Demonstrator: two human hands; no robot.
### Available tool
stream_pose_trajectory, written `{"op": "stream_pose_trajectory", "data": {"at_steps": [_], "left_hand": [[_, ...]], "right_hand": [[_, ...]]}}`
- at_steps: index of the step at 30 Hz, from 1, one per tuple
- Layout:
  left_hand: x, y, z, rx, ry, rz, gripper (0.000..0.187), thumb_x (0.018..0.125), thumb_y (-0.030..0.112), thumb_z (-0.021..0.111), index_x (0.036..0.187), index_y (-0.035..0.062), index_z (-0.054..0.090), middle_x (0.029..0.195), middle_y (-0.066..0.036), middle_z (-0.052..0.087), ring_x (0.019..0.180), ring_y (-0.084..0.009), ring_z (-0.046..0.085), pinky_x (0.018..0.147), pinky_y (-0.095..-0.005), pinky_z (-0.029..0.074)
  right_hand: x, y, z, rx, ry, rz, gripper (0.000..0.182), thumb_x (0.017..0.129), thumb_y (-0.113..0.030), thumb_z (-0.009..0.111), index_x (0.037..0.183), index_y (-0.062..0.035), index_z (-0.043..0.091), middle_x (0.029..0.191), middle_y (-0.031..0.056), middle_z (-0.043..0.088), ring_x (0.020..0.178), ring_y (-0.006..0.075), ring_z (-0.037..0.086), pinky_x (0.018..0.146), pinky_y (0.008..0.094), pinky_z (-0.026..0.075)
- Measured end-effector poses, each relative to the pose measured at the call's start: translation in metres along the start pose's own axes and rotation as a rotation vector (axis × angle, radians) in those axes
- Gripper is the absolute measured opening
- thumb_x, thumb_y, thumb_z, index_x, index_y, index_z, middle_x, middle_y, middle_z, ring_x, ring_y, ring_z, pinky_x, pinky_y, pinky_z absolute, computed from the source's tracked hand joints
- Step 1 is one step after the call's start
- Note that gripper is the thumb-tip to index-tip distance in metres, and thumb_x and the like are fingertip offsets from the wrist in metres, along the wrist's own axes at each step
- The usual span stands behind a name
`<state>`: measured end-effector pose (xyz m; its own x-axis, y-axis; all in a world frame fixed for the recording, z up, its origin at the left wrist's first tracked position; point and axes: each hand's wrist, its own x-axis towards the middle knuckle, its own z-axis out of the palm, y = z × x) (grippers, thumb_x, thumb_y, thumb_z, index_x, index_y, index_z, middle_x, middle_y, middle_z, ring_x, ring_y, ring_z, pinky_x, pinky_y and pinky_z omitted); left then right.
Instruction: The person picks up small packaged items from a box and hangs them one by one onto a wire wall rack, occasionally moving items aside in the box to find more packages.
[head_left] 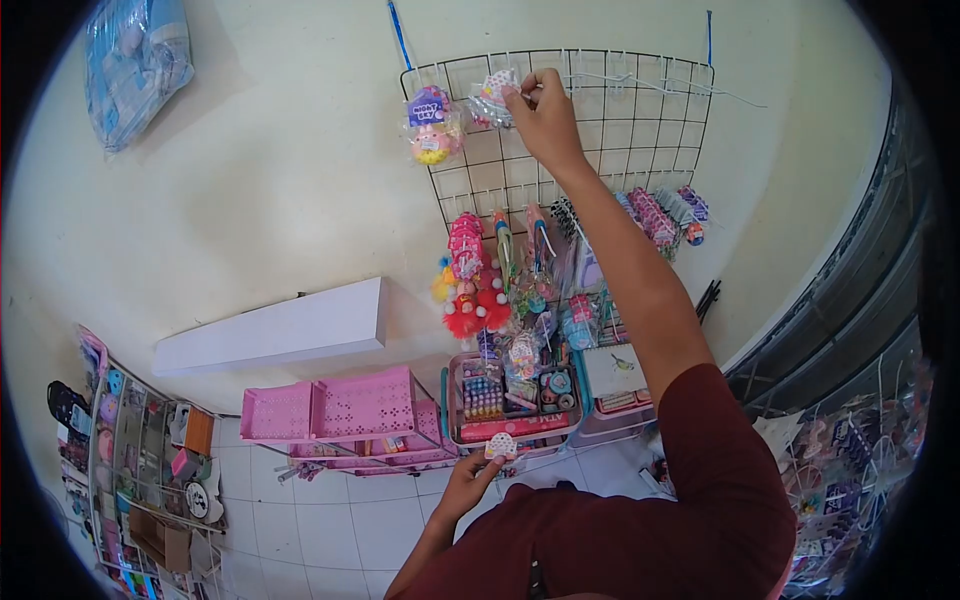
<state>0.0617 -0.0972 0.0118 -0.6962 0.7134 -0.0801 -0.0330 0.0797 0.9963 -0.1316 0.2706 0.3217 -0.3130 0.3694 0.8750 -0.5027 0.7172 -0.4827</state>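
Observation:
High on the wall, my right hand (548, 118) pinches the edge of a small clear packet with a white, dotted card top (493, 92). That packet is against the black wire grid (640, 130), among its white hooks (600, 75). Whether it hangs on a hook is hidden by my fingers. A packet with a yellow and pink item and a purple card (430, 125) hangs just left of it. Low in front of my body, my left hand (470, 485) is closed on another small white card with dots (501, 446).
Pink pompom trinkets (466, 250) and other packets hang from the grid's lower part. Below stand a clear bin of small goods (512, 430) and a pink perforated rack (360, 405). A white wall shelf (280, 325) juts out left. A stocked rack (130, 450) stands far left.

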Motion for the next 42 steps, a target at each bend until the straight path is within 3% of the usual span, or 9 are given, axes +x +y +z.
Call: {"op": "stream_pose_trajectory", "data": {"at_steps": [2,7,12,15,21,24,28,35,42], "left_hand": [[0.001,-0.003,-0.002,0.020,0.004,-0.009,0.026,0.100,0.021,0.059,0.110,-0.0002,0.070,0.108,-0.007,0.070,0.101,-0.0121,0.061,0.087,-0.0284,0.047],[0.004,-0.005,-0.001,-0.008,0.037,0.021,0.026,0.101,0.022,0.059,0.111,0.0009,0.069,0.101,-0.004,0.069,0.093,-0.0101,0.059,0.083,-0.0270,0.046],[0.013,0.012,0.002,-0.049,0.133,0.047,0.025,0.100,0.021,0.060,0.113,0.0015,0.069,0.096,0.000,0.068,0.088,-0.0066,0.057,0.076,-0.0249,0.044],[0.030,0.043,0.004,-0.107,0.339,0.152,0.023,0.098,0.018,0.062,0.108,-0.0005,0.068,0.090,0.000,0.067,0.081,-0.0073,0.057,0.070,-0.0237,0.044],[0.085,0.121,0.013,0.252,0.200,0.365,0.019,0.096,0.014,0.062,0.107,-0.0003,0.067,0.086,-0.005,0.067,0.077,-0.0117,0.060,0.070,-0.0276,0.047],[0.112,0.180,0.025,0.439,0.164,0.669,0.020,0.093,0.012,0.063,0.109,-0.0014,0.065,0.096,-0.013,0.066,0.085,-0.0181,0.062,0.075,-0.0308,0.048],[0.146,0.239,0.033,0.451,0.139,0.950,0.030,0.090,0.013,0.066,0.116,-0.0009,0.062,0.114,-0.018,0.062,0.102,-0.0282,0.061,0.087,-0.0347,0.048],[0.203,0.219,0.064,1.154,0.117,1.109,0.057,0.085,0.024,0.071,0.133,0.0019,0.051,0.138,-0.022,0.048,0.130,-0.0399,0.045,0.103,-0.0468,0.040],[0.215,0.189,0.056,1.050,0.029,1.005,0.059,0.084,0.021,0.071,0.135,0.0019,0.050,0.142,-0.020,0.045,0.133,-0.0394,0.043,0.110,-0.0466,0.037]], "right_hand": [[0.001,0.016,0.006,-0.096,0.023,0.038,0.034,0.086,-0.021,0.071,0.102,-0.0005,0.049,0.072,0.0132,0.066,0.063,0.0257,0.066,0.061,0.0383,0.051],[-0.051,-0.024,-0.031,-0.227,0.103,-0.159,0.038,0.086,-0.020,0.073,0.111,-0.0015,0.051,0.087,0.0135,0.063,0.079,0.0243,0.063,0.072,0.0362,0.051],[-0.188,-0.096,-0.088,0.104,-0.483,0.227,0.024,0.088,-0.016,0.072,0.104,-0.0016,0.062,0.099,0.0096,0.065,0.091,0.0185,0.064,0.085,0.0331,0.050],[-0.249,-0.122,-0.089,0.337,-0.883,0.414,0.020,0.089,-0.016,0.071,0.099,-0.0015,0.062,0.095,0.0081,0.064,0.088,0.0163,0.062,0.078,0.0321,0.050],[-0.262,-0.111,-0.093,0.371,-0.536,0.397,0.014,0.091,-0.012,0.068,0.093,-0.0017,0.060,0.082,0.0030,0.056,0.075,0.0098,0.052,0.066,0.0280,0.042],[-0.213,-0.104,-0.113,0.300,-0.314,0.249,0.010,0.092,-0.011,0.066,0.091,-0.0025,0.061,0.084,0.0016,0.058,0.074,0.0073,0.051,0.067,0.0246,0.042],[-0.102,-0.121,-0.153,0.230,0.092,0.340,0.018,0.095,-0.020,0.064,0.094,-0.0023,0.065,0.072,-0.0024,0.056,0.067,0.0043,0.048,0.061,0.0241,0.040],[-0.013,-0.068,-0.163,0.244,-0.002,0.195,0.024,0.094,-0.023,0.064,0.088,0.0001,0.068,0.068,-0.0041,0.057,0.061,0.0029,0.045,0.053,0.0235,0.034],[-0.010,-0.064,-0.161,0.282,-0.104,0.242,0.024,0.093,-0.022,0.063,0.085,-0.0005,0.070,0.066,-0.0043,0.057,0.061,0.0028,0.046,0.055,0.0234,0.035]]}}
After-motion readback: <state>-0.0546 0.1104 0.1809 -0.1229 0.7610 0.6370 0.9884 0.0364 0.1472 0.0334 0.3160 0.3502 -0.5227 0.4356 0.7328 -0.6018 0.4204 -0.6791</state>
